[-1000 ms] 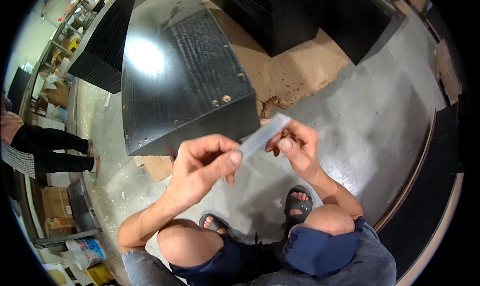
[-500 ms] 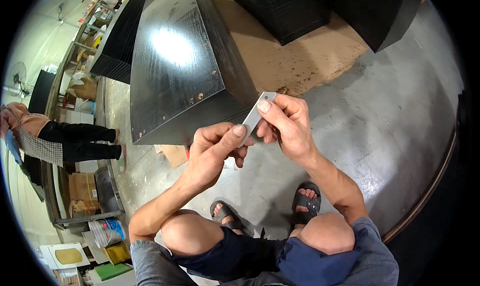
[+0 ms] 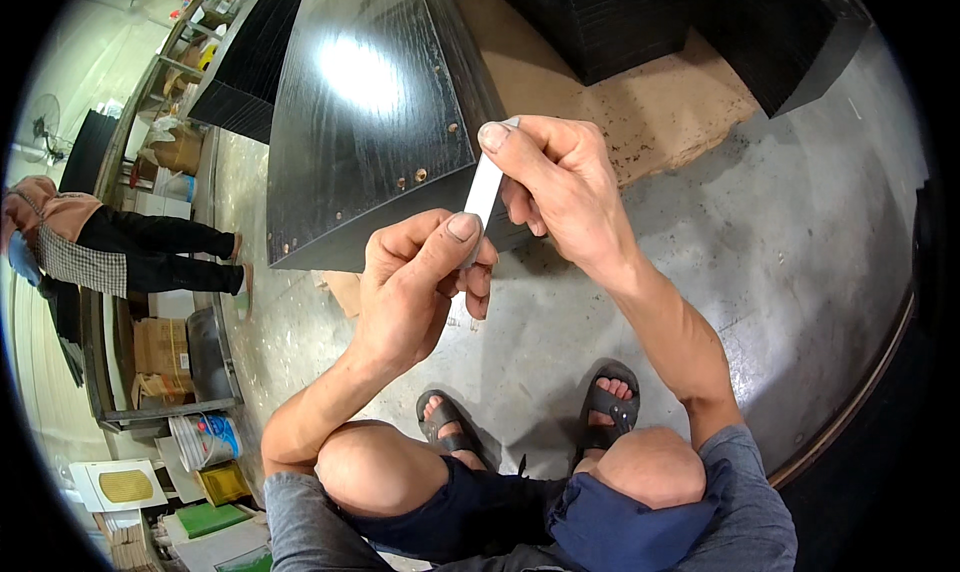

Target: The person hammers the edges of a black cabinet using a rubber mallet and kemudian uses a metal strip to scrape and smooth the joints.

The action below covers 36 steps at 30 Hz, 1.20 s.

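A narrow flat light-grey strip [image 3: 484, 190] is held between my two hands, in front of the near end of a black wood-grained panel box. My left hand [image 3: 408, 287] pinches its lower end between thumb and curled fingers. Higher up and to the right, my right hand [image 3: 562, 182] grips the upper end, its thumb lying over the strip. Part of each end is hidden under the fingers. The black box [image 3: 350, 162] has several small round holes along its edges and a bright light reflection on top.
More black boxes [image 3: 620, 32] stand on brown cardboard [image 3: 640, 122] at the far side. Grey floor [image 3: 800, 272] spreads to the right. At left, a person [image 3: 130, 242] stands by shelving [image 3: 150, 412] with cartons and a white bucket [image 3: 205, 440]. My sandalled feet are below my hands.
Both hands have moved slightly up and left with the strip, which is now tilted more steeply. Its face looks brighter. The box appears shifted a little in view.
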### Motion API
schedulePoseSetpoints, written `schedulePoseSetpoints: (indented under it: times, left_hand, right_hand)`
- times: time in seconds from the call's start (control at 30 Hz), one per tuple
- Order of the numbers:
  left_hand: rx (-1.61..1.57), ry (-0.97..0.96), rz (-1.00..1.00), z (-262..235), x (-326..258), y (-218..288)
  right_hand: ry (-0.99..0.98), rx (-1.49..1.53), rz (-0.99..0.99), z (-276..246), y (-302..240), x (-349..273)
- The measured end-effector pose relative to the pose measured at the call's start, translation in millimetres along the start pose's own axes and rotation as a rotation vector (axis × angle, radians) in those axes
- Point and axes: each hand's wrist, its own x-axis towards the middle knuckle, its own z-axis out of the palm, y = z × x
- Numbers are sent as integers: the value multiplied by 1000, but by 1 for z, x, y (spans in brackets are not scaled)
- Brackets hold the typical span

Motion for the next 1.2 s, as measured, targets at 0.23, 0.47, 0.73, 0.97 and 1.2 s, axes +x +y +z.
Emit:
schedulePoseSetpoints:
  times: [0.23, 0.47, 0.73, 0.97, 1.2]
  left_hand:
    - [-30, -56, -71, -6, 2, -15]
    - [-53, 52, 34, -2, 1, -11]
    - [-145, 114, 7, -9, 4, -26]
    - [-226, 86, 44, -11, 7, -23]
    - [-138, 90, 60, -14, 6, -33]
  right_hand:
    - [10, 33, 77, -12, 28, -7]
    - [39, -28, -7, -3, 9, -5]
    - [170, 84, 24, 1, 24, -24]
    - [184, 24, -32, 10, 22, -15]
    - [187, 29, 11, 6, 25, -23]
